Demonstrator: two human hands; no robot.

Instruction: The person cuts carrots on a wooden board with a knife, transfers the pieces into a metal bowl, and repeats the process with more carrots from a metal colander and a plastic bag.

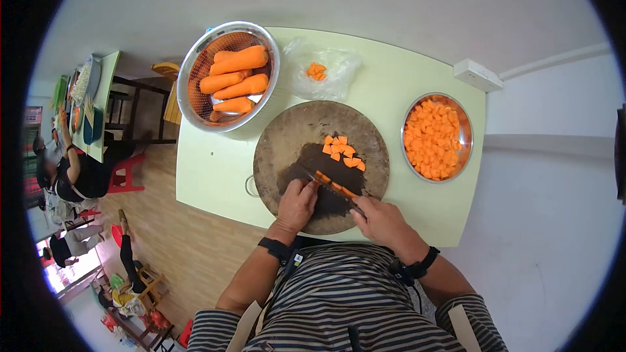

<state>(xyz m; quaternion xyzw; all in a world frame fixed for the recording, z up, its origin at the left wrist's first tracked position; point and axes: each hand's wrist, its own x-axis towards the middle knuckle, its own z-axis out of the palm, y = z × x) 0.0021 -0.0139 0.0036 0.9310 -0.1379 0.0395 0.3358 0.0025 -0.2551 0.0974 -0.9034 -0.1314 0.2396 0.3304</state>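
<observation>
the right hand (378, 220) is closed around the handle of a knife (332, 184), its blade slanting over the near part of the round wooden chopping board (280, 137). the left hand (298, 205) has its fingers curled at the carrot pieces (343, 190) beside the blade; whether they pinch one, i cannot tell. carrot chunks (343, 150) lie just beyond. far left stands the metal colander (187, 101) of whole carrots (238, 60); right, a steel bowl (466, 122) of diced carrot (432, 138).

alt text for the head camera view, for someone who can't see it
The right hand holds a knife against carrot strips on a round board, the left hand close by. Whole carrots lie in a colander at left, diced carrot in a bowl at right.
</observation>
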